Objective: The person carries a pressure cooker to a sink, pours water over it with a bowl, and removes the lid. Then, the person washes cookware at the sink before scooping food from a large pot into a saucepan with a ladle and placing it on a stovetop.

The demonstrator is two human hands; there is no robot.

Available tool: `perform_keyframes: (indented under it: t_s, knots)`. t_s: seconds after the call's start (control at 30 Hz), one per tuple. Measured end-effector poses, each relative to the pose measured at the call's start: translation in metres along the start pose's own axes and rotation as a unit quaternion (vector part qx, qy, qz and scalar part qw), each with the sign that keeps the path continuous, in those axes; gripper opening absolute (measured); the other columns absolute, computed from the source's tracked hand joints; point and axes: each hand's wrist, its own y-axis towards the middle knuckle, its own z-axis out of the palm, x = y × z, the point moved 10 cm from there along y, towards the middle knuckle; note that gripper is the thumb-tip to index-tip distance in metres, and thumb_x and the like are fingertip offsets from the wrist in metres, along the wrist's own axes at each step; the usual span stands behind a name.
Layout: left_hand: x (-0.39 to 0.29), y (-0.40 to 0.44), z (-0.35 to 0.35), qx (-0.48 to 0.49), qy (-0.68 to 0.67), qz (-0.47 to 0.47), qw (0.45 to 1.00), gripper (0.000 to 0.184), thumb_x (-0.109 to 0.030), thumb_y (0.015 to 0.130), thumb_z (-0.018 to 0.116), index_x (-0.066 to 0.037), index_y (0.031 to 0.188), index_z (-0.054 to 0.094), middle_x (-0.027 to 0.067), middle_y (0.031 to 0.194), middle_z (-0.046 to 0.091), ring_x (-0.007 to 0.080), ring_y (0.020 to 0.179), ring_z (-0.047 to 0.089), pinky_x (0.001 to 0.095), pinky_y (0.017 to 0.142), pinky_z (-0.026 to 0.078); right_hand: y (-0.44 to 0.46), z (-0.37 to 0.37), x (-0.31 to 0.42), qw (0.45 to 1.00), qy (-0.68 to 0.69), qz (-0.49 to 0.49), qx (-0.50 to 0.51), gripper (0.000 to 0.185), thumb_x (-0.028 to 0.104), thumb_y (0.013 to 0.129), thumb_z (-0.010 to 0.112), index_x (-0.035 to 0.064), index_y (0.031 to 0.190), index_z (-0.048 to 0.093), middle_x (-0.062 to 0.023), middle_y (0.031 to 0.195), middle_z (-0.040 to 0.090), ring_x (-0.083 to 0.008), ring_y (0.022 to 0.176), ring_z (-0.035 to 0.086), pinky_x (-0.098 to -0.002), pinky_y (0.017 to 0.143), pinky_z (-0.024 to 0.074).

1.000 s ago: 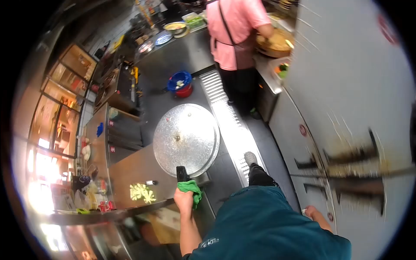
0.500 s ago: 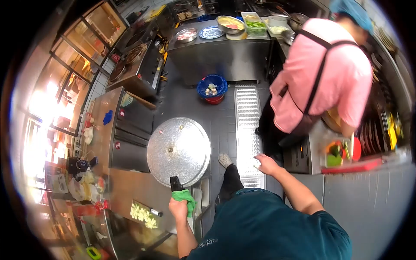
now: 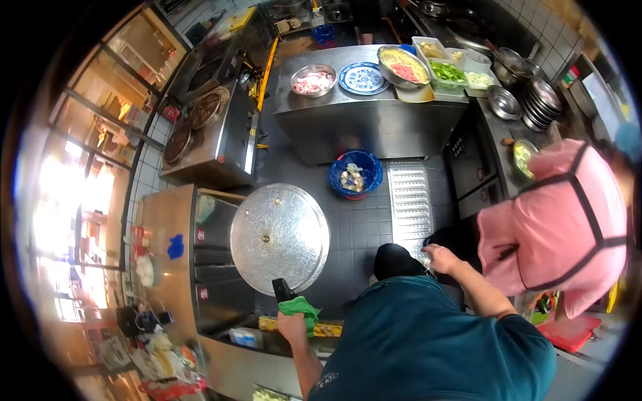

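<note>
My left hand [image 3: 291,326] is closed around the black handle [image 3: 283,289] of a large round metal pressure cooker [image 3: 281,234], with a green cloth [image 3: 301,311] between hand and handle. The cooker's lid faces up, and its underside is hidden. My right hand [image 3: 441,258] is held at my right side, beside the co-worker's dark trousers. Its fingers are bent together, and whether something small is in them is too small to tell.
A co-worker in a pink shirt [image 3: 555,220] stands close at my right. A blue basin [image 3: 355,174] sits on the floor ahead, beside a metal drain grate [image 3: 409,204]. Steel counter [image 3: 374,127] crosses in front; another counter [image 3: 164,234] runs along the left.
The cooker has travelled forward along the left counter with my left hand on its handle. The basin, front counter and co-worker now appear nearer. My right hand has come forward from my side.
</note>
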Motion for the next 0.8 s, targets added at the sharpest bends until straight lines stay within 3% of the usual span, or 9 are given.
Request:
perform_keyframes:
  t_s: [0.03, 0.1, 0.23, 0.27, 0.37, 0.43, 0.5, 0.63, 0.8]
  knots:
    - [-0.02, 0.022, 0.008, 0.001, -0.01, -0.009, 1.0, 0.031, -0.001, 0.07, 0.072, 0.001, 0.101, 0.068, 0.0131, 0.089, 0.072, 0.0267, 0.076, 0.07, 0.0369, 0.073, 0.055, 0.023, -0.008, -0.002, 1.0, 0.0, 0.008, -0.003, 0.044, 0.015, 0.083, 0.067, 0.003, 0.126, 0.065, -0.0225, 0.12, 0.065, -0.0391, 0.113, 0.063, -0.0452, 0.099, 0.0507]
    - [-0.065, 0.065, 0.026, 0.003, -0.028, -0.029, 0.999, 0.03, 0.003, 0.071, 0.071, 0.001, 0.1, 0.069, 0.0119, 0.088, 0.072, 0.0237, 0.075, 0.069, 0.0357, 0.07, 0.055, 0.078, -0.024, -0.009, 0.999, 0.026, 0.032, 0.023, 0.047, 0.036, 0.093, 0.066, 0.0038, 0.127, 0.064, -0.0243, 0.126, 0.064, -0.0397, 0.118, 0.061, -0.0444, 0.104, 0.0478]
    - [-0.145, 0.156, 0.045, -0.016, -0.043, -0.044, 0.998, 0.026, 0.007, 0.072, 0.07, 0.001, 0.097, 0.071, 0.0086, 0.085, 0.072, 0.0174, 0.073, 0.068, 0.0325, 0.066, 0.055, 0.203, -0.06, 0.017, 0.998, 0.041, 0.039, 0.006, 0.046, 0.033, 0.094, 0.066, 0.0025, 0.127, 0.064, -0.0256, 0.124, 0.065, -0.0417, 0.117, 0.06, -0.0449, 0.104, 0.0477]
    - [-0.175, 0.173, 0.052, -0.019, -0.04, -0.06, 0.997, 0.026, 0.008, 0.072, 0.07, 0.001, 0.097, 0.072, 0.0079, 0.084, 0.072, 0.0164, 0.073, 0.068, 0.0319, 0.066, 0.055, 0.242, -0.071, 0.027, 0.999, 0.007, -0.016, -0.031, 0.041, 0.031, 0.095, 0.066, 0.003, 0.125, 0.065, -0.0228, 0.116, 0.068, -0.0408, 0.107, 0.065, -0.0452, 0.097, 0.0518]
    - [-0.193, 0.248, 0.06, -0.038, -0.025, -0.065, 0.997, 0.024, 0.008, 0.072, 0.071, 0.0, 0.095, 0.073, 0.0065, 0.083, 0.072, 0.0156, 0.073, 0.068, 0.0316, 0.067, 0.055, 0.356, -0.12, 0.088, 0.996, 0.039, -0.068, -0.032, 0.036, 0.026, 0.094, 0.067, 0.0025, 0.122, 0.066, -0.0217, 0.115, 0.068, -0.0404, 0.11, 0.064, -0.0439, 0.097, 0.0515]
    - [-0.215, 0.287, 0.06, -0.051, -0.021, -0.056, 0.997, 0.025, 0.008, 0.072, 0.071, 0.0, 0.095, 0.073, 0.0065, 0.083, 0.072, 0.0155, 0.073, 0.068, 0.0315, 0.068, 0.055, 0.422, -0.158, 0.143, 0.992, 0.07, -0.102, -0.033, 0.041, 0.011, 0.085, 0.067, 0.0041, 0.125, 0.065, -0.0204, 0.122, 0.066, -0.0386, 0.114, 0.062, -0.0438, 0.1, 0.0502]
    - [-0.232, 0.327, 0.053, -0.057, -0.033, -0.045, 0.997, 0.025, 0.008, 0.072, 0.071, 0.0, 0.095, 0.073, 0.0068, 0.084, 0.073, 0.0155, 0.074, 0.068, 0.0316, 0.069, 0.055, 0.477, -0.18, 0.207, 0.986, 0.071, -0.147, -0.04, 0.041, 0.007, 0.084, 0.067, 0.004, 0.124, 0.065, -0.0195, 0.122, 0.066, -0.0379, 0.115, 0.063, -0.0431, 0.099, 0.0506]
    - [-0.253, 0.423, 0.047, -0.099, 0.003, -0.038, 0.994, 0.025, 0.008, 0.071, 0.072, 0.001, 0.095, 0.072, 0.007, 0.084, 0.073, 0.0153, 0.075, 0.068, 0.0314, 0.072, 0.055, 0.589, -0.22, 0.314, 0.966, 0.088, -0.239, -0.051, 0.036, 0.019, 0.09, 0.07, 0.002, 0.121, 0.065, -0.0195, 0.121, 0.066, -0.0381, 0.112, 0.063, -0.043, 0.096, 0.0525]
    - [-0.296, 0.568, 0.046, -0.073, -0.037, -0.051, 0.995, 0.025, 0.007, 0.073, 0.07, 0.001, 0.097, 0.07, 0.0069, 0.082, 0.072, 0.0178, 0.072, 0.069, 0.0319, 0.067, 0.054, 0.72, -0.22, 0.407, 0.952, 0.111, -0.28, -0.057, 0.038, 0.013, 0.089, 0.069, 0.0023, 0.125, 0.063, -0.02, 0.127, 0.064, -0.0381, 0.118, 0.062, -0.0416, 0.102, 0.0503]
